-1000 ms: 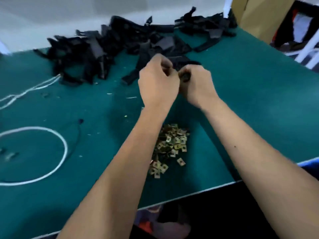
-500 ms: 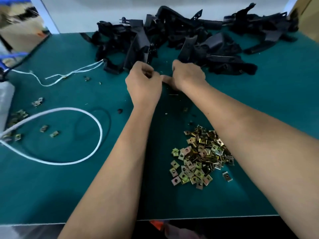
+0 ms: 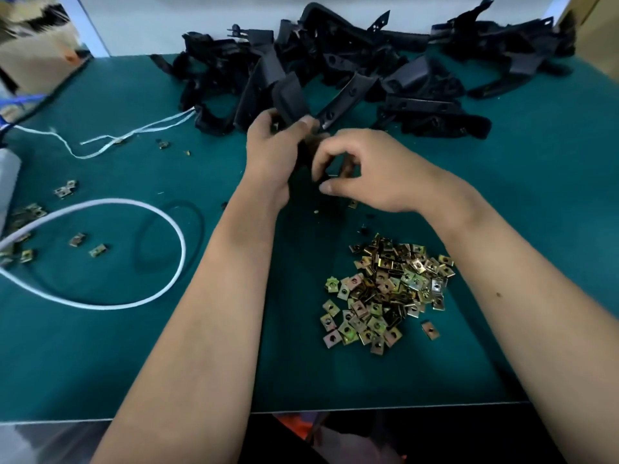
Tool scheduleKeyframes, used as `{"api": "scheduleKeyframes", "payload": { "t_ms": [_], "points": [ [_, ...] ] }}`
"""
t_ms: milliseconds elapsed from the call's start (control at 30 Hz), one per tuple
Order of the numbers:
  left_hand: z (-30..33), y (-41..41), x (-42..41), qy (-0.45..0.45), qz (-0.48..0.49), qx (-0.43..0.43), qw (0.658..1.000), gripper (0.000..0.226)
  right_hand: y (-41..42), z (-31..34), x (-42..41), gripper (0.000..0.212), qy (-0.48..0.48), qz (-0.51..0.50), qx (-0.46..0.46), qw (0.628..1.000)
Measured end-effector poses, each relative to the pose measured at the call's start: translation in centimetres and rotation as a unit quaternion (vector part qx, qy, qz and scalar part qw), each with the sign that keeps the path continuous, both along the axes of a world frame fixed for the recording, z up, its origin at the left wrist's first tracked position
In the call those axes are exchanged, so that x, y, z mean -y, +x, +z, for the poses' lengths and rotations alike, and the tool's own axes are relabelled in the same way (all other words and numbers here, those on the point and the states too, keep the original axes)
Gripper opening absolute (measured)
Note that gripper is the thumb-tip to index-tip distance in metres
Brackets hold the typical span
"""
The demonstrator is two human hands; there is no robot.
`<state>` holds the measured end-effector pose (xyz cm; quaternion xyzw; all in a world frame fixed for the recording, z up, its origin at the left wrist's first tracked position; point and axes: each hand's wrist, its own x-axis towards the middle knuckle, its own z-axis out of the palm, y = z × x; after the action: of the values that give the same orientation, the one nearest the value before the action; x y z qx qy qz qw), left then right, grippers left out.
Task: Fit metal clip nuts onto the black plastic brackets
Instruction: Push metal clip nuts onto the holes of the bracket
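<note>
We are in the middle of the job, we think. Our left hand grips one black plastic bracket, and our right hand curls its fingers round the lower end of the same bracket. We cannot tell if a clip nut is on it yet. The big pile of brackets lies just past our hands, and we cannot tell which have nuts on. The heap of metal clip nuts sits near us, below our right wrist, so lots are left to fit.
</note>
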<state>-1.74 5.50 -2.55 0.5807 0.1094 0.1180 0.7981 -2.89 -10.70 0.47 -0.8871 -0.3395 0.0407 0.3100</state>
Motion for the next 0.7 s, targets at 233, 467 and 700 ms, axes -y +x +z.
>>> {"api": "scheduleKeyframes", "payload": {
  "t_ms": [233,467,700],
  "points": [
    [0.1,0.4,-1.6,-0.115,-0.006,0.000,0.993,0.017,-0.1,-1.7,4.9,0.020,-0.053,-0.015,-0.047,0.997],
    [0.2,-0.5,-2.2,-0.002,-0.112,-0.031,0.993,0.041,0.3,-2.7,5.1,0.025,0.000,-0.049,-0.036,0.998],
    [1.1,-1.4,-2.2,0.141,-0.246,-0.026,0.959,0.046,0.3,-3.4,4.1,0.012,-0.050,-0.055,0.015,0.997]
  ]
}}
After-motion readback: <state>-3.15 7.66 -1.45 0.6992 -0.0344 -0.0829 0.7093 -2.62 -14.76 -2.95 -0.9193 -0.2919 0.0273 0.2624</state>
